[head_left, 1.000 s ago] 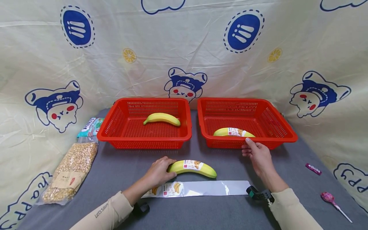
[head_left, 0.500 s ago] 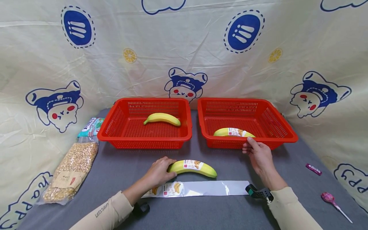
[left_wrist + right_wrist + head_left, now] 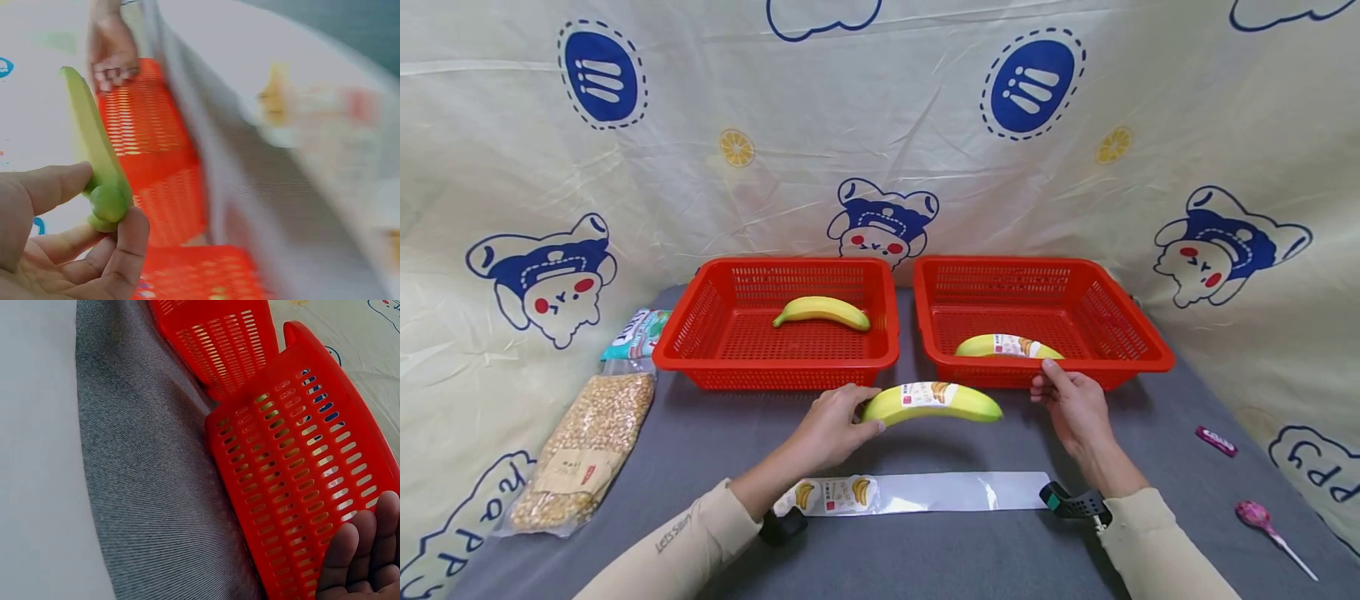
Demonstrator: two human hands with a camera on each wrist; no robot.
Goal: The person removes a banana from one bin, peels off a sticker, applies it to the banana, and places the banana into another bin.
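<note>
Between thumb and fingers my left hand [image 3: 835, 427] grips a yellow-green banana [image 3: 958, 403] by its stem end. The banana is raised over the grey cloth, its label facing up; in the left wrist view its stem end [image 3: 109, 203] sits among the fingertips. My right hand [image 3: 1078, 412] holds the front rim of the right red basket [image 3: 1150, 364], thumb at the rim and fingers curled below it against the wall [image 3: 284, 506]. Inside that basket lies another labelled banana [image 3: 976, 345], partly hidden by the rim. An unlabelled banana [image 3: 822, 310] lies in the left red basket [image 3: 775, 377].
A clear strip [image 3: 951, 492] with banana stickers [image 3: 850, 495] at its left end lies near the front. On the left are a bag of corn kernels [image 3: 591, 425] and a blue packet [image 3: 636, 333]. A lollipop [image 3: 1255, 515] and a small purple packet [image 3: 1216, 442] lie right.
My left hand has lifted the labelled banana off the cloth and moved it up and rightward, towards the right basket. The right hand has stayed at the basket rim.
</note>
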